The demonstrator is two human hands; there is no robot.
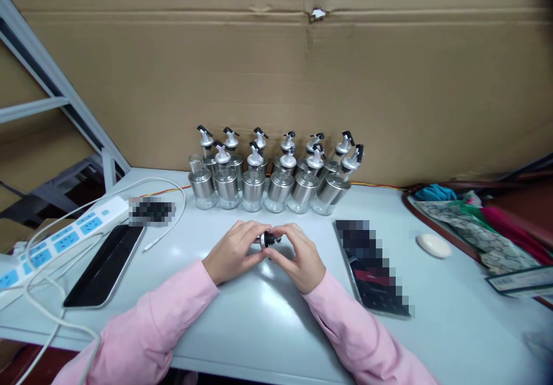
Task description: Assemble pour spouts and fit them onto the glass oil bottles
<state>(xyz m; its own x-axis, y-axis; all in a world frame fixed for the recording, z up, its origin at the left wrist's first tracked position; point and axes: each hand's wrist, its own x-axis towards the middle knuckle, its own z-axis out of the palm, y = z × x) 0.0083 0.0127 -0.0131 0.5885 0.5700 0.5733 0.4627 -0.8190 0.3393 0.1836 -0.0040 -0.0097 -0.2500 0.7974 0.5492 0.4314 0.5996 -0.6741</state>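
Over the middle of the table, both hands meet around a small pour spout (pixel 268 240) with a black ribbed stopper end and a silver collar. My left hand (pixel 235 250) is closed around its left part, which the fingers mostly hide. The thumb and fingers of my right hand (pixel 303 258) pinch it near the black end. Behind the hands stand two rows of glass bottles with steel bands, most topped by silver pour spouts with black levers. At the front left, one bottle (pixel 201 183) has a bare glass neck.
A power strip (pixel 64 238), a white cable (pixel 162 236) and a dark phone (pixel 106 267) lie at left. To the right are a dark tablet-like slab (pixel 371 270), a white oval object (pixel 434 245) and a bag (pixel 458 235). Cardboard (pixel 276 74) stands behind the bottles.
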